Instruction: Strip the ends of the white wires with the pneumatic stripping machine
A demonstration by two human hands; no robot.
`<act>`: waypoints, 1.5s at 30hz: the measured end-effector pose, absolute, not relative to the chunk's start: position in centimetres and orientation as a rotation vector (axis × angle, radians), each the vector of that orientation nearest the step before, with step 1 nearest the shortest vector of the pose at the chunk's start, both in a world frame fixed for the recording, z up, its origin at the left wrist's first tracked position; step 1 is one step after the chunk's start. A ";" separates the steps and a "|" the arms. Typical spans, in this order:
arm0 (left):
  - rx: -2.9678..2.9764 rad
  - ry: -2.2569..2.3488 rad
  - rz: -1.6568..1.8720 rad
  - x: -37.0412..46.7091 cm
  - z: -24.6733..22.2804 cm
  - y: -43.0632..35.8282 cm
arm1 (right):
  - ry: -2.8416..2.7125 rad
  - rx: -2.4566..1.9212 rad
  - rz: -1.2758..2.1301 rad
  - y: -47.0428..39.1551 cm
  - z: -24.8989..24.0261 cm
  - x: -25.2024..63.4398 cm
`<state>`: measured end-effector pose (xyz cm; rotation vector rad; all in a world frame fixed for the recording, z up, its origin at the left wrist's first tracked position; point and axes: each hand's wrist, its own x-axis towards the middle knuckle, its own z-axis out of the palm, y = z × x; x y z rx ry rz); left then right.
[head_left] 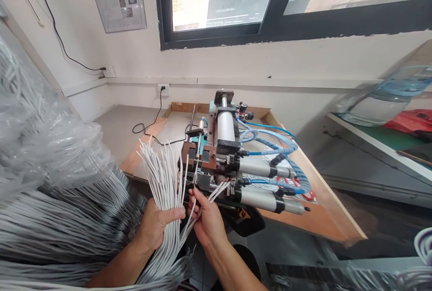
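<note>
My L hand clamps cable bundle; R hand pinches single cable nr worktop front edge; slack pinch could skew it.

The cables in the left hand have smooth, matt, pale plastic jackets. Ahead of the right hand, the pneumatic cylinders show satin, silvery metal barrels with black end caps, and the air hoses look like glossy blue plastic. Beyond the hands, the tabletop is flat and dull, with a raw-looking wooden edge strip to the right. Left of the left hand hangs crinkled, shiny clear plastic film.
</note>
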<state>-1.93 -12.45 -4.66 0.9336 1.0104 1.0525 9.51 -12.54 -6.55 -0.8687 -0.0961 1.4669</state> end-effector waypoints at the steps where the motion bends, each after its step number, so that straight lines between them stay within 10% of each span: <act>1: 0.946 0.999 1.056 -1.9 -4.7 -12.5 | -0.109 -0.854 1.476 -12.6 -6.6 9.5; 45: 0.790 1.130 0.933 -2.8 -6.8 -13.8 | -0.404 -1.072 1.417 -15.3 -7.9 10.1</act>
